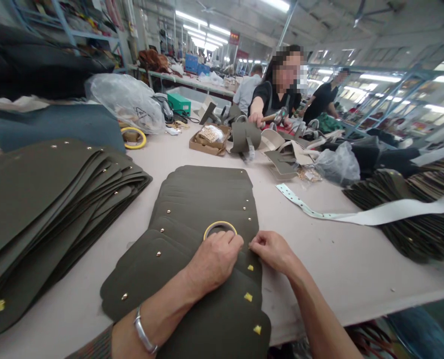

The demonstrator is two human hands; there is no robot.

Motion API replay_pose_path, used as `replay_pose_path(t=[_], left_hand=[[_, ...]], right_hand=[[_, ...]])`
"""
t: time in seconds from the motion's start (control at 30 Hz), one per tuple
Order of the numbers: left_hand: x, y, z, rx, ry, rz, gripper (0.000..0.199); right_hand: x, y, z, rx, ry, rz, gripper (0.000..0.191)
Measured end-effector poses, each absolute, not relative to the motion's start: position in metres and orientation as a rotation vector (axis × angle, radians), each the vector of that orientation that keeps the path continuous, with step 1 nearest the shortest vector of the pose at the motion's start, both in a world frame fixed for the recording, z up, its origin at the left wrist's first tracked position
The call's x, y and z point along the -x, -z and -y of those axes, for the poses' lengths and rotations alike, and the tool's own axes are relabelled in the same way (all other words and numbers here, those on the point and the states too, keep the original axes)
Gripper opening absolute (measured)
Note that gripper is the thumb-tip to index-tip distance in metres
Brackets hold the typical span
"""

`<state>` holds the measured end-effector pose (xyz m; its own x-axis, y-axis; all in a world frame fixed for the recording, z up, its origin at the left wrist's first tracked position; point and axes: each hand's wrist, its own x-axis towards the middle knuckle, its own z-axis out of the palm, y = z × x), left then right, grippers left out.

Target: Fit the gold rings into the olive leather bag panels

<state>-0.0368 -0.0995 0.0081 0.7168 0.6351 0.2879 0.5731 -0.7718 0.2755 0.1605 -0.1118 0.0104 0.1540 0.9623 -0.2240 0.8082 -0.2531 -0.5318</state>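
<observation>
The yellow tape roll sits over the middle of a fanned pile of olive-green panels, with the left hand on its near side. The left fingers are curled in tightly against the ring, seemingly gripping its rim. On the right hand, thumb and forefinger meet in a narrow pinch at the pile's right edge; whether a scrap of tape or a panel edge lies between them, I cannot tell.

The roll should be light and rigid, easiest taken by its rim, with a thumb in the open centre. The panels look like smooth leather or a coated imitation: matte, thin, probably bendable yet firm enough to lie flat. One alone should weigh little, but a whole pile could be heavy and inclined to slide. Best lift them by the plain rounded corners, supporting from beneath, since the surface (a fine, even one) could mark under fingernails.

Small domed metal studs, gold-toned, dot the overlapping edges, hard against the supple sheet. Torn yellow tape pieces lie on the panels along the near right side, their outlines ragged. On the pale, flat tabletop, a thicker panel stack fans out at the left in long curved layers.
</observation>
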Motion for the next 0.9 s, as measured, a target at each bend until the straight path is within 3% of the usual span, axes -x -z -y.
replay_pose_path(t=[0.2, 0.33, 0.57, 0.8, 0.9], left_hand=[[0.041, -0.003, 0.097, -2.664, -0.702, -0.913, 0.017], [0.04, 0.004, 0.094, -2.55, -0.843, -0.827, 0.019], [0.04, 0.002, 0.095, -2.52, -0.905, -0.815, 0.046], [0.039, 0.002, 0.099, -2.542, -0.824, -0.86, 0.039], [0.039, 0.002, 0.099, -2.499, -0.793, -0.858, 0.026]], right_hand=[[-0.162, -0.007, 0.124, 2.151, -0.892, 1.577, 0.007], [-0.172, -0.003, 0.127, 1.926, -1.113, 1.267, 0.025], [-0.15, -0.016, 0.149, 1.461, -0.652, 1.644, 0.02], [-0.133, -0.013, 0.145, 1.331, -0.399, 1.861, 0.013], [-0.129, -0.007, 0.145, 1.371, -0.289, 1.825, 0.012]])
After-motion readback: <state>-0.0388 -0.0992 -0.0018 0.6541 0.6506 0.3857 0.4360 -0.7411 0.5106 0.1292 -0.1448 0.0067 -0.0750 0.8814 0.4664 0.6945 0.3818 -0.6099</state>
